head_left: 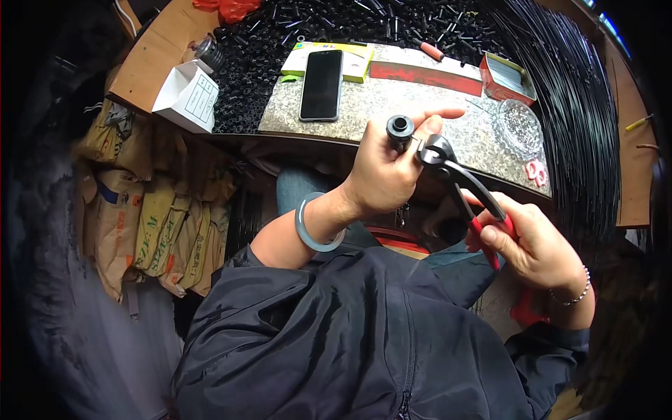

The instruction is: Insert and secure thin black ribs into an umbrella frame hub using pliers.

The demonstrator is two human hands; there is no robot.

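Observation:
My left hand point(385, 171) is closed around a black cylindrical part point(400, 130) whose round, hollow end faces up. My right hand point(528, 241) grips the red handles of a pair of end-cutting pliers point(470, 183). The rounded jaws of the pliers sit right beside the black part, close to my left thumb; whether they bite on anything there I cannot tell. Both hands are held above my lap, at the near edge of a speckled work board point(280, 112).
On the board lie a black phone point(322, 85), a yellow box point(358, 63), a red strip point(423, 77), an open small box point(507, 78) and a clear round dish point(518, 129). Loose black parts point(315, 21) heap behind. Long black rods point(560, 91) line the right; sacks point(150, 224) stand left.

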